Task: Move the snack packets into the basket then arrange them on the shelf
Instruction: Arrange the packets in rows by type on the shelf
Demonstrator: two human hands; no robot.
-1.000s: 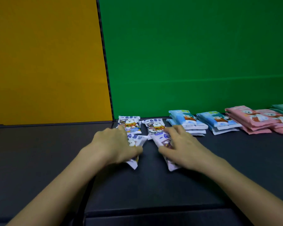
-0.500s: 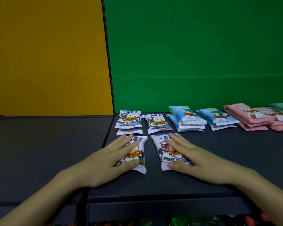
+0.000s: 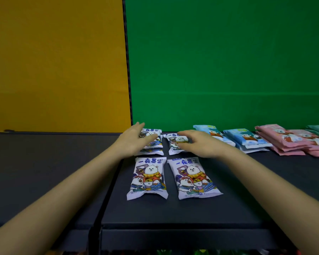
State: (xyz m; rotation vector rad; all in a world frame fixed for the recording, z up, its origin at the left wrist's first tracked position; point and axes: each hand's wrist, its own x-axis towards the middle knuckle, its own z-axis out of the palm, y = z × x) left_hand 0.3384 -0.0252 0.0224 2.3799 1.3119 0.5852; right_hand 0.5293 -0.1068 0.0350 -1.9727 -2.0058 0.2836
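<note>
Two white snack packets with cartoon bears lie flat side by side on the dark shelf (image 3: 191, 214): the left front packet (image 3: 148, 178) and the right front packet (image 3: 192, 178). Behind them sit two more white packets, a small stack at the back left (image 3: 153, 142) and one at the back right (image 3: 175, 143). My left hand (image 3: 133, 138) rests over the back left stack with fingers spread. My right hand (image 3: 197, 142) hovers over the back right packet, fingers apart. Neither hand grips anything. No basket is in view.
Blue packets (image 3: 245, 138) and pink packets (image 3: 287, 139) lie in stacks along the back right. A green wall panel (image 3: 228, 61) and a yellow panel (image 3: 53, 61) stand behind. A vertical divider edge (image 3: 110, 190) splits the shelf surface. Coloured items show below the front edge (image 3: 173, 252).
Both hands have let go of the two front packets, which now lie flat, and have reached back to the rear white packets.
</note>
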